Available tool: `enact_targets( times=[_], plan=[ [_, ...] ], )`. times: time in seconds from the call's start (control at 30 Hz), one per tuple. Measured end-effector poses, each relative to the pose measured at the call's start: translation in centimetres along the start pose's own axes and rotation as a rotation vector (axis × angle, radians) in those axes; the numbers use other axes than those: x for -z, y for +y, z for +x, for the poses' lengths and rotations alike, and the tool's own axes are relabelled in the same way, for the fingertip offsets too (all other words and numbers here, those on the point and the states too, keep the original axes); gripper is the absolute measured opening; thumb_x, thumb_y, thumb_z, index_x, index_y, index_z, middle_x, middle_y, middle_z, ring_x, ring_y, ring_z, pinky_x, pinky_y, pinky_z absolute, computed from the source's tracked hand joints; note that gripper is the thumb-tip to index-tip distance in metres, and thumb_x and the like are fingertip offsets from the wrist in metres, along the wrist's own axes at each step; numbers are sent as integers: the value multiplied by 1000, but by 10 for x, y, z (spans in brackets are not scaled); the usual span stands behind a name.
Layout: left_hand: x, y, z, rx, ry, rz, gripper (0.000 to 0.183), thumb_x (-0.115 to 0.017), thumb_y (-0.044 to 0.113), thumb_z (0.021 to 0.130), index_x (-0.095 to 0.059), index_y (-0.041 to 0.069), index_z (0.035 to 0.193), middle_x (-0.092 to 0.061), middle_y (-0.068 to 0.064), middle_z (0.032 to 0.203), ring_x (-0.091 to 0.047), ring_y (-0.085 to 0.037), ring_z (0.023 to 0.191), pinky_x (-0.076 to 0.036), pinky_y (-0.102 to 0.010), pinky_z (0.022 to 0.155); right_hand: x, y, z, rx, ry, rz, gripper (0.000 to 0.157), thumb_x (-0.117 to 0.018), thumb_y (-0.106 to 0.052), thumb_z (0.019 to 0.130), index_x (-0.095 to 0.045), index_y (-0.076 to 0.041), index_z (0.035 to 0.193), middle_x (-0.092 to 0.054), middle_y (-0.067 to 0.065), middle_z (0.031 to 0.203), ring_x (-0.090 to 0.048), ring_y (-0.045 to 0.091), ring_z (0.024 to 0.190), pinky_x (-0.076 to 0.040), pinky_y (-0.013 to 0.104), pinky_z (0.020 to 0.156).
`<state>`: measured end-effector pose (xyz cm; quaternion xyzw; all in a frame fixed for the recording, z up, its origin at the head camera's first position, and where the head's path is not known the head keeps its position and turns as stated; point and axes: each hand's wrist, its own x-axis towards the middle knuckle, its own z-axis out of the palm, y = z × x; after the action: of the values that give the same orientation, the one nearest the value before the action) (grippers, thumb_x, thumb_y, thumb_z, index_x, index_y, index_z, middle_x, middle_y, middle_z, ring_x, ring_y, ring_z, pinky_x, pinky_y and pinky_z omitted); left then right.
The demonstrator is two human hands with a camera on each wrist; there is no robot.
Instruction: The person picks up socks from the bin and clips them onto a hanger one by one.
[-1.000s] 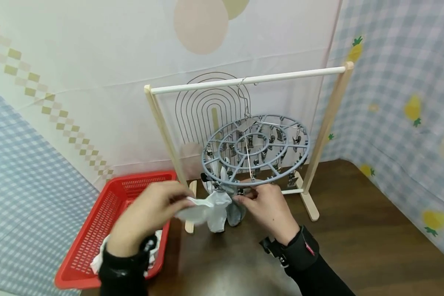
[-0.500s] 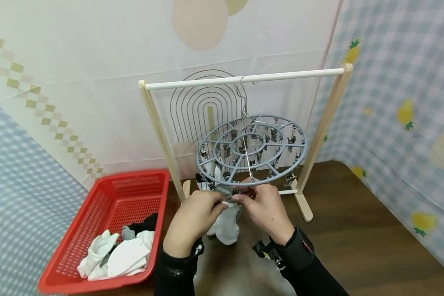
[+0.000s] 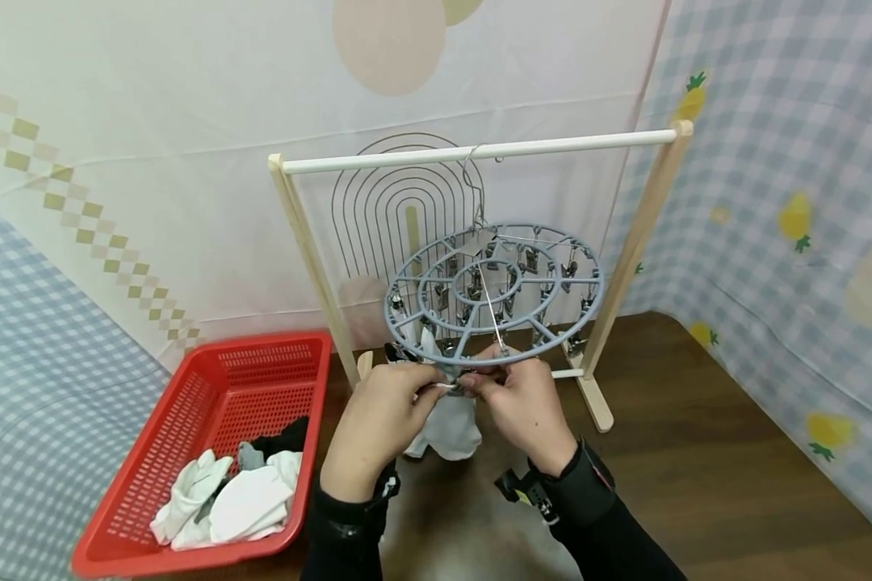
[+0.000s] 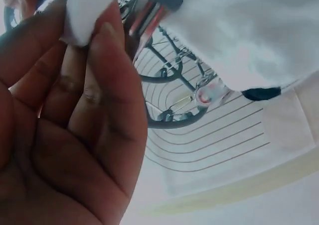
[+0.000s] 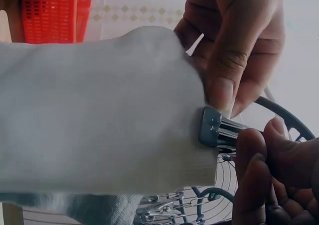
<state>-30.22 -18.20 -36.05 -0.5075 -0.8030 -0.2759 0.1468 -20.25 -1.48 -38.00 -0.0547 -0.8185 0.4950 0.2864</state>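
My left hand (image 3: 385, 415) pinches the top edge of a white sock (image 5: 114, 110) between thumb and fingers. Opposite it, below the near rim of the round grey clip hanger (image 3: 472, 331), my right hand (image 3: 526, 407) pinches a metal clip (image 5: 227, 130). In the right wrist view, the clip's dark tip overlaps the sock's cuff, right beside my left thumb. The rest of the sock hangs down below both hands in the head view. A greyish sock (image 5: 102, 207) shows behind it. The left wrist view has white cloth (image 4: 92, 13) between my left fingertips, close to the clip.
The hanger hangs from the white bar (image 3: 552, 148) of a wooden rack. A red basket (image 3: 145, 436) at the left holds several socks (image 3: 250, 504), white, grey and black. Wood-brown tabletop (image 3: 712, 452) extends to the right.
My left hand has swung right with the white sock and brought its edge up to the clip. My right hand has stayed under the hanger's rim. The basket's socks are now uncovered.
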Motion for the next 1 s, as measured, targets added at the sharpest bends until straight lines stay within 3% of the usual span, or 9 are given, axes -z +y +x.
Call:
enact_targets(
  times=[0.27,0.43,0.57,0.63,0.7,0.77,0.87,0.93,1.0],
  plan=[
    [3,-3,1,-9,45,4,5,-69,27,91,-72,24,88,-67,10,78,-46,-6,58,-40,-32,58,3,-1,2,-1,-99,-58,15,-71,-22,90,-68,-23,105,-69,-6,90,-63,6,79,-56,32,71],
    [3,-4,0,48,-23,35,4,-71,27,90,-73,24,91,-69,10,79,-48,-6,60,-41,-29,50,18,-7,1,-6,-233,-202,34,-71,-29,90,-64,-29,124,-71,-10,91,-62,2,73,-53,34,63],
    [4,-5,-3,122,-70,52,4,-72,26,88,-75,26,92,-68,12,76,-49,-6,58,-42,-30,48,43,-13,-6,145,-349,-326,28,-68,-28,92,-67,-27,120,-72,-13,94,-62,-4,76,-56,30,67],
    [6,-6,-4,157,-76,60,8,-71,25,87,-75,27,93,-68,12,77,-49,-6,59,-41,-31,46,60,-17,-10,287,-294,-330,19,-68,-22,92,-71,-24,111,-72,-13,90,-60,-4,74,-54,24,66],
    [8,-8,-5,188,-75,69,11,-70,24,86,-75,29,94,-69,12,78,-50,-8,61,-41,-32,44,77,-20,-11,429,-153,-311,19,-70,-11,89,-72,-21,105,-72,-9,92,-61,1,76,-52,20,67],
    [9,-10,-5,214,-77,76,13,-69,24,86,-75,30,95,-70,12,81,-52,-10,62,-41,-33,44,91,-22,-11,527,19,-362,23,-70,-4,85,-73,-18,103,-72,-4,98,-61,9,85,-49,22,77],
    [11,-15,-6,252,-74,87,13,-68,24,85,-74,31,95,-71,8,84,-55,-13,63,-43,-36,47,104,-18,-6,566,186,-521,27,-68,0,81,-73,-15,104,-68,6,117,-54,24,111,-40,37,99],
    [11,-17,-7,275,-78,88,13,-68,25,85,-73,30,95,-72,6,85,-57,-14,63,-44,-38,49,109,-13,-4,561,193,-600,26,-69,0,82,-73,-14,104,-64,10,124,-46,29,121,-34,45,106],
    [12,-20,-8,287,-85,92,13,-68,25,85,-73,29,96,-72,5,85,-58,-15,65,-46,-39,51,111,-9,-3,541,173,-626,25,-70,0,83,-73,-14,104,-64,9,123,-45,28,123,-33,44,108]
  ],
)
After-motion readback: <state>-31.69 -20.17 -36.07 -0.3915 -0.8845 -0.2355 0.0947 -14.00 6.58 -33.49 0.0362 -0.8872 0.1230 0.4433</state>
